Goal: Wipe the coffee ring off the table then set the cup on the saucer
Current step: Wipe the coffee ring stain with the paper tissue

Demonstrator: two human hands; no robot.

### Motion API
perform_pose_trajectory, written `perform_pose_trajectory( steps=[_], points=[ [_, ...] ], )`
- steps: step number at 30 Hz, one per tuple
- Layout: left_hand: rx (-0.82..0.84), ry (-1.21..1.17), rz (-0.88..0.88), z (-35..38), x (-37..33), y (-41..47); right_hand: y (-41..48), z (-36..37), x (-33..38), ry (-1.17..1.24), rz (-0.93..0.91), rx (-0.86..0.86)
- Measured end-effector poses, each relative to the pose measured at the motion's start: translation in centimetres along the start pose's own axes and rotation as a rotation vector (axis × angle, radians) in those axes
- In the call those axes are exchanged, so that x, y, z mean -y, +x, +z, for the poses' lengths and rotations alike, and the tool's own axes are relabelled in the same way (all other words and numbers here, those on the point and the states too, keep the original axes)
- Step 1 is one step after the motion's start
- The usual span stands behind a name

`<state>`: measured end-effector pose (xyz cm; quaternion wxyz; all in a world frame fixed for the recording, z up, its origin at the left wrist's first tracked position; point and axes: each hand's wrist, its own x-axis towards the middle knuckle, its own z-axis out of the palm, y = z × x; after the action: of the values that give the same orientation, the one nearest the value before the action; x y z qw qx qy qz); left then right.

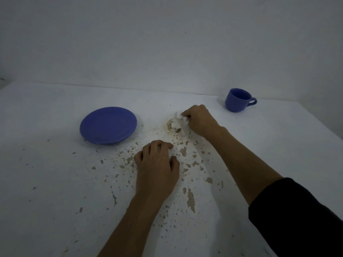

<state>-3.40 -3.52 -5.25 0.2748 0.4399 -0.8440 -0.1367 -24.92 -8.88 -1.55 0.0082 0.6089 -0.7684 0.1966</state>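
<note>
right hand: fingers clenched on a crumpled white tissue, pressed on the coffee ring, mid-table toward the far edge
left hand: fingers curled, holding nothing, knuckles up, resting on table nearer the front edge
saucer: blue, bare, left of the ring
cup: blue, upright, far right corner, handle right, well apart from saucer
table surface: white, chipped, brown flecks mid-table
</note>
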Motion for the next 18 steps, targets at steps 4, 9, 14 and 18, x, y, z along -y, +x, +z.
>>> perform_pose_trajectory(
  steps=[4,9,14,18],
  points=[
    [-0.001,0.006,-0.001,0.1,-0.1,0.0,0.0,1.7,2.2,-0.003,0.014,0.037],
    [-0.009,-0.005,0.005,0.1,0.0,-0.1,-1.2,0.0,3.2,-0.060,-0.258,0.180],
    [-0.018,-0.008,0.003,0.2,0.0,0.1,0.5,-1.7,1.6,-0.014,-0.075,0.019],
    [-0.021,0.001,0.006,0.3,0.1,0.1,-0.7,1.0,3.8,-0.138,-0.110,0.164]
  ],
)
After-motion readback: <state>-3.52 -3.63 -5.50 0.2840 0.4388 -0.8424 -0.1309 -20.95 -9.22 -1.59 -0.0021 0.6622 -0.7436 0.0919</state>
